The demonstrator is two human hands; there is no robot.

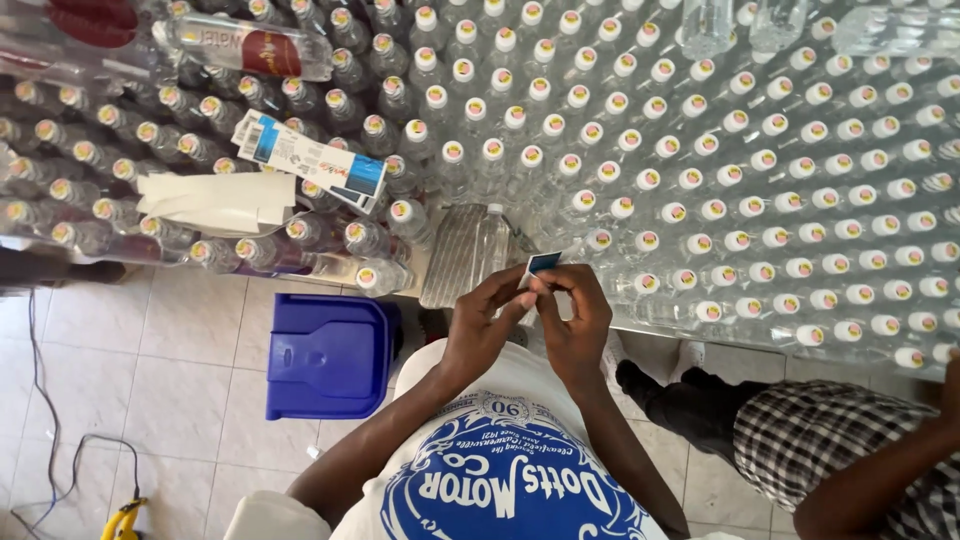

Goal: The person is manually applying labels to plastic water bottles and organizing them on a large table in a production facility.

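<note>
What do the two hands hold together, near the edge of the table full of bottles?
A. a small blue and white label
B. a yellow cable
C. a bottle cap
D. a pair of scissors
A: the left hand and the right hand pinch a small blue and white label between their fingertips, just in front of a clear bottle.

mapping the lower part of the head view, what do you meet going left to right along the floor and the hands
yellow tool → blue plastic bin → left hand → small blue label → right hand → black shoe → another person's checked trousers
</note>
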